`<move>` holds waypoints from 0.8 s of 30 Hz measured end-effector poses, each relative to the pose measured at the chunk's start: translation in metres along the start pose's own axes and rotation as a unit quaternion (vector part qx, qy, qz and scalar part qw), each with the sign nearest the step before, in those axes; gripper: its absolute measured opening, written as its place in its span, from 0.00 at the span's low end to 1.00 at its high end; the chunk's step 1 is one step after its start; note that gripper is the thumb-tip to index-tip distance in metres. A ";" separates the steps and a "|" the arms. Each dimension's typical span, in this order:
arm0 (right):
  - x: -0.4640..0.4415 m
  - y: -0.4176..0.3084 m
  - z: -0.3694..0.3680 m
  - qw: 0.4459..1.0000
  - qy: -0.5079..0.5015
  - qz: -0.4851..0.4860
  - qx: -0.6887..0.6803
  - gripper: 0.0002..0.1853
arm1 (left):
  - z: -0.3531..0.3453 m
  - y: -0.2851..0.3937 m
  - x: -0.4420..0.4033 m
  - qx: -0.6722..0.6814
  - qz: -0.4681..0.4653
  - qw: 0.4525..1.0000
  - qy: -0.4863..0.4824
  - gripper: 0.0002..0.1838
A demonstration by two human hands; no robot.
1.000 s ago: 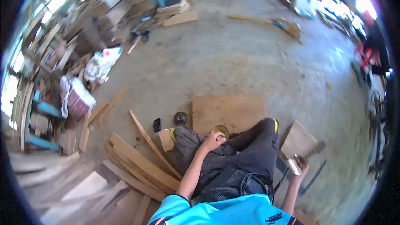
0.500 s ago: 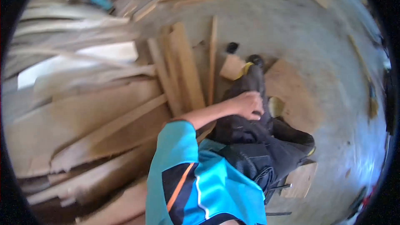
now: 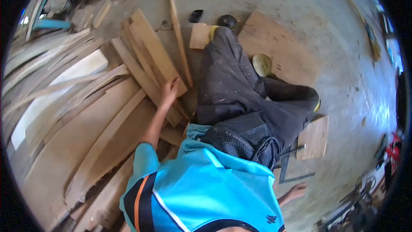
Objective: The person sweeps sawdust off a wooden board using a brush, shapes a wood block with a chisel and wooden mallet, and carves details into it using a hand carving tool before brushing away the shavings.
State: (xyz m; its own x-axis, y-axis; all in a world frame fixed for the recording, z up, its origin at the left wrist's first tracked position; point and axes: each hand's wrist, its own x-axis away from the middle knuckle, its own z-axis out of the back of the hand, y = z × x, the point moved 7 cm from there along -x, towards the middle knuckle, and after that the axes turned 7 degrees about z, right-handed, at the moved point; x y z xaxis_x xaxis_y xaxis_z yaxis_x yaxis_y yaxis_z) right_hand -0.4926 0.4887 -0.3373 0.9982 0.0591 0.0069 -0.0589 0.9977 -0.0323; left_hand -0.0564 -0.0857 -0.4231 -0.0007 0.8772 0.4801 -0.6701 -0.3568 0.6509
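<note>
My left hand [image 3: 170, 88] hovers over or rests on a wide plank [image 3: 150, 45] left of my legs; contact is unclear. Its fingers are loosely bent and a little apart, with nothing visible in them. My right hand [image 3: 297, 190] is stretched out low on the right, fingers extended, holding nothing. Just above it lies a dark L-shaped square [image 3: 300, 177] on the floor. A metal rod [image 3: 294, 150] lies beside it, its end near a small wooden board [image 3: 314, 137]. Black mesh fabric [image 3: 240, 139] covers my lap.
Boards and offcuts [image 3: 86, 133] are piled on the left. Ahead lie a thin strip [image 3: 180, 38], a wood block [image 3: 199, 36], a black object [image 3: 195, 16], and a plywood sheet [image 3: 279, 47] with a round disc [image 3: 262, 65]. A broom [image 3: 372, 43] lies right; tools [image 3: 373, 193] sit lower right.
My left hand has moved from above my leg leftward to the planks, its fingers loosening. My right hand has come into view at lower right. The view has shifted.
</note>
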 end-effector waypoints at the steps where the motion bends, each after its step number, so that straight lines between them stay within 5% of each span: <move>1: -0.024 -0.007 0.013 0.974 0.147 0.139 -0.100 0.18 | -0.015 0.009 0.015 -0.004 -0.005 1.000 -0.022 0.22; 2: -0.030 -0.065 0.043 0.928 0.178 0.103 -0.311 0.18 | -0.027 0.017 0.027 0.081 -0.007 0.996 -0.028 0.22; 4: -0.049 -0.199 0.079 0.930 0.027 0.224 -0.291 0.15 | -0.043 0.047 0.050 0.175 -0.045 0.982 -0.058 0.23; 5: -0.042 -0.261 0.078 0.888 -0.076 0.263 -0.369 0.14 | -0.050 0.070 0.063 0.189 -0.084 0.975 -0.082 0.24; 7: 0.003 -0.382 0.070 0.680 -0.321 0.435 -0.495 0.10 | -0.059 0.102 0.089 0.211 -0.060 0.970 -0.104 0.27; 9: 0.077 -0.460 0.076 0.448 -0.562 0.502 -0.481 0.09 | -0.054 0.109 0.094 0.131 -0.089 0.985 -0.067 0.26; 10: 0.099 -0.480 0.056 0.373 -0.583 0.590 -0.415 0.09 | -0.052 0.104 0.093 0.132 -0.098 0.984 -0.072 0.26; 13: 0.036 -0.527 -0.009 0.489 -0.547 0.480 -0.481 0.09 | -0.040 0.087 0.087 0.218 -0.068 0.968 -0.107 0.22; 14: -0.016 -0.525 -0.008 0.637 -0.287 0.505 -0.507 0.05 | -0.030 0.102 0.095 0.124 -0.149 0.980 -0.055 0.18; 16: -0.093 -0.510 -0.044 0.820 -0.074 0.450 -0.346 0.07 | -0.021 0.136 0.099 0.015 -0.291 0.956 0.042 0.11; 17: -0.100 -0.495 -0.062 0.823 -0.073 0.447 -0.342 0.07 | -0.026 0.153 0.094 0.016 -0.291 0.956 0.036 0.11; 19: -0.129 -0.459 -0.096 0.919 0.013 0.278 -0.278 0.08 | -0.051 0.210 0.087 -0.004 -0.424 0.906 -0.011 0.09; 21: -0.089 -0.460 -0.104 0.809 0.039 0.452 -0.373 0.05 | -0.103 0.252 0.061 -0.004 -0.441 0.894 -0.079 0.08; 23: -0.065 -0.472 -0.086 0.765 -0.189 0.415 -0.454 0.05 | -0.188 0.257 0.012 -0.253 -0.295 0.896 -0.213 0.14; 24: -0.074 -0.465 -0.113 0.701 -0.261 0.282 -0.601 0.05 | -0.227 0.251 -0.010 -0.337 -0.271 0.876 -0.213 0.19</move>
State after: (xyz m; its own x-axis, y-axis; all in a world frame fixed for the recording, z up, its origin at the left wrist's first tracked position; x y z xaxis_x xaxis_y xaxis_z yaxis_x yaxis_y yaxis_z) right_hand -0.5382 0.0172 -0.4359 0.6613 0.7501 0.0085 -0.0796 0.0814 -0.9935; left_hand -0.3930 -0.1111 -0.3984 0.6342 0.6087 0.4767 -0.7724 0.4724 0.4244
